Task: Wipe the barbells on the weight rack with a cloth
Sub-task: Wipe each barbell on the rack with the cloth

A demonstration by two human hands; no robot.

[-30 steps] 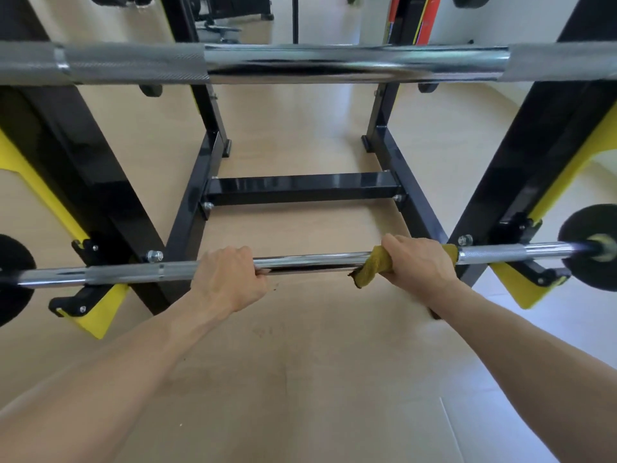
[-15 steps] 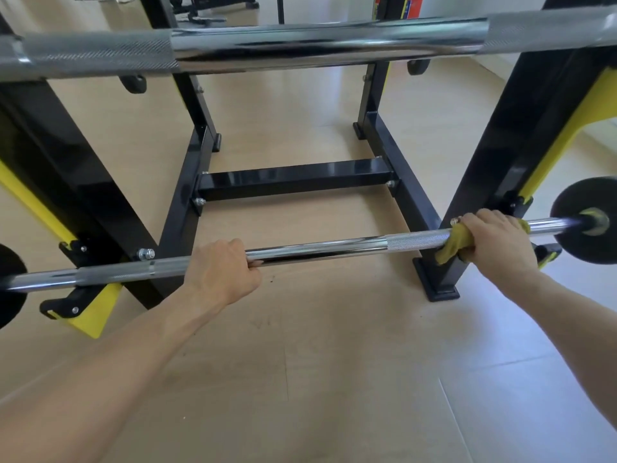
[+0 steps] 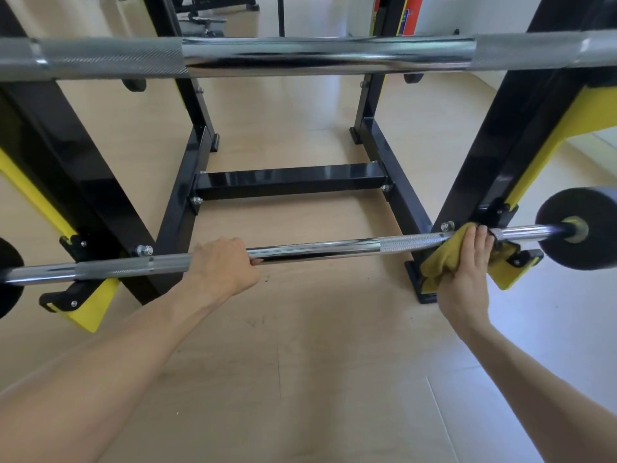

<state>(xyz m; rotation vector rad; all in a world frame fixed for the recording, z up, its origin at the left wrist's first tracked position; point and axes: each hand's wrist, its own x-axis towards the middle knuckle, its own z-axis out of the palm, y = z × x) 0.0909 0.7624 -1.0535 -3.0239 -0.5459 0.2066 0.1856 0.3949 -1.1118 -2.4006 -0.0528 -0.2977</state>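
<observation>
The left hand (image 3: 223, 267) grips the lower barbell (image 3: 317, 249) near its middle, while the right hand (image 3: 467, 269), fingers extended, holds a yellow cloth (image 3: 440, 259) against the bar beside the black rack (image 3: 290, 182), below an upper barbell (image 3: 300, 56).

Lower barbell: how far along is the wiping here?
In hand: the right hand holds the yellow cloth against the lower barbell near its right end, while the left hand grips the bar. Nothing shows which stretches are already wiped. Not being wiped: the upper barbell, no cloth on it.
</observation>
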